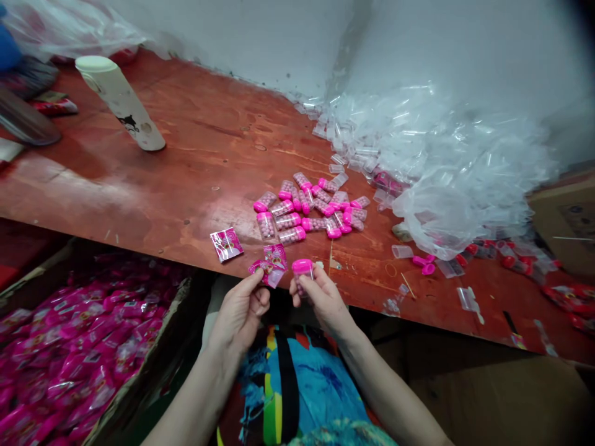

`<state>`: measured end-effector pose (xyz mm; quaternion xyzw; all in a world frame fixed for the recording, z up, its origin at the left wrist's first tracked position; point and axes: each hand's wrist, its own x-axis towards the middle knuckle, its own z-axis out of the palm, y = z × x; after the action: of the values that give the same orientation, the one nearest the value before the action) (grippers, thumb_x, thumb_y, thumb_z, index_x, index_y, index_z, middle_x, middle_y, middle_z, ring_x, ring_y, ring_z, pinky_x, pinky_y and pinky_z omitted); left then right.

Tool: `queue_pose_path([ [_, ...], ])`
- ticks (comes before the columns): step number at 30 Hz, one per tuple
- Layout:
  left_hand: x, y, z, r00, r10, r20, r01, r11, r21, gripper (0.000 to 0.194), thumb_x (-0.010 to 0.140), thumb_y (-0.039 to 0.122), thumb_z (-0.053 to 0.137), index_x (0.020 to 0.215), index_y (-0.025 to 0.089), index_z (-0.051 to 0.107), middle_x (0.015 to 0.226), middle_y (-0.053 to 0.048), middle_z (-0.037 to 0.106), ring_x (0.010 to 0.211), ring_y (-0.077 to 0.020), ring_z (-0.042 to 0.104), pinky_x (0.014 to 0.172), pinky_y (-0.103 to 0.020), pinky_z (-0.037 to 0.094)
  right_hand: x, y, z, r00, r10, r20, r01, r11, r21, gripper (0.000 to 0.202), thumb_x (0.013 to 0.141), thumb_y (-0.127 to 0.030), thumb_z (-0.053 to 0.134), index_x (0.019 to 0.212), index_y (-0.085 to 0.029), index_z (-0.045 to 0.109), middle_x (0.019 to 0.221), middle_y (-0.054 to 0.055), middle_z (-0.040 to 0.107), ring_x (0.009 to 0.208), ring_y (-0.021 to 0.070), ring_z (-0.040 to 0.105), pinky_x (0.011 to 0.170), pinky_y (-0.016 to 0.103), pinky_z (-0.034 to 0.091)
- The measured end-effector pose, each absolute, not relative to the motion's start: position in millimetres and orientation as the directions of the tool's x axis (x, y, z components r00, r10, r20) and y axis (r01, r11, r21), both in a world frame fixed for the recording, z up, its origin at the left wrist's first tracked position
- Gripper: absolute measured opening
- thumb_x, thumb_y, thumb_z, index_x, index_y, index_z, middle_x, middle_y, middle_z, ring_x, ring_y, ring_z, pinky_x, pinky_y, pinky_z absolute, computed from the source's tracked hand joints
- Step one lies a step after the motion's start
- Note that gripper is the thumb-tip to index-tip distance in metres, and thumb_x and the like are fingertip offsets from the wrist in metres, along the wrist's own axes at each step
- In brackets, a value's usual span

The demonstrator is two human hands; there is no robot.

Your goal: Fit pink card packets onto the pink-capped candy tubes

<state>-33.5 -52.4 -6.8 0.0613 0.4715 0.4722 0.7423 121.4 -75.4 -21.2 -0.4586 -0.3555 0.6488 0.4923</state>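
My left hand point(244, 306) pinches the edge of a shiny pink printed wrapper point(274, 263) at the table's front edge. Just to the right, my right hand point(320, 294) is closed around a small clear bottle with a pink cap point(303, 267), held upright with pink beads inside. The two hands are apart. A flat pink packet point(226, 244) lies on the table left of the wrapper. Behind the hands, several clear bottles with pink caps and pink beads point(288, 220) lie in a loose group.
On the red wooden table point(195, 148), a pale flask point(123, 105) stands at the back left. Clear empty tubes and plastic bags point(432, 167) are heaped at the right. A box of pink packets point(79, 347) sits below left; a cardboard box point(564, 204) is far right.
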Motion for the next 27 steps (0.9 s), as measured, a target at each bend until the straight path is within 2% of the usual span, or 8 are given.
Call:
queue_pose_path([
  [6,-32,-53,-9,0.082,0.738,-0.670,-0.687,0.529,0.499,0.016,0.072,0.020,0.075,0.076,0.011,0.062,0.058,0.002,0.057,0.038,-0.0036,0.041,0.030,-0.015,0.025,110,-92,-24,-0.177,0.929,-0.325,-0.237,-0.360,-0.902,0.032,0.090,-0.044,0.056,0.109,-0.020,0.051,0.074,-0.003,0.061,0.049,0.0069,0.051,0.048,0.020,0.037],
  [17,-30,-59,-14,0.048,0.748,-0.662,-0.698,0.499,0.513,0.020,0.069,0.021,0.078,0.074,0.011,0.062,0.055,0.003,0.055,0.040,-0.0044,0.045,0.033,-0.014,0.028,105,-92,-29,-0.065,0.952,-0.298,-0.231,-0.305,-0.924,0.032,0.090,-0.044,0.055,0.111,-0.021,0.050,0.076,-0.003,0.061,0.051,0.0065,0.050,0.047,0.019,0.037],
  [21,-29,-60,-15,0.070,0.759,-0.647,-0.697,0.502,0.513,0.022,0.067,0.022,0.080,0.072,0.012,0.061,0.057,0.003,0.056,0.042,-0.0046,0.046,0.034,-0.015,0.028,103,-92,-32,-0.070,0.949,-0.308,-0.196,-0.315,-0.929,0.033,0.090,-0.045,0.055,0.111,-0.020,0.050,0.076,-0.003,0.060,0.050,0.0064,0.050,0.044,0.018,0.037],
  [27,-27,-61,-17,0.100,0.762,-0.640,-0.662,0.531,0.529,0.025,0.068,0.027,0.079,0.069,0.013,0.059,0.050,0.003,0.054,0.041,-0.0054,0.045,0.035,-0.015,0.028,102,-92,-34,-0.077,0.944,-0.321,-0.170,-0.330,-0.929,0.032,0.090,-0.045,0.056,0.109,-0.020,0.050,0.073,-0.003,0.059,0.047,0.0063,0.048,0.040,0.017,0.035],
])
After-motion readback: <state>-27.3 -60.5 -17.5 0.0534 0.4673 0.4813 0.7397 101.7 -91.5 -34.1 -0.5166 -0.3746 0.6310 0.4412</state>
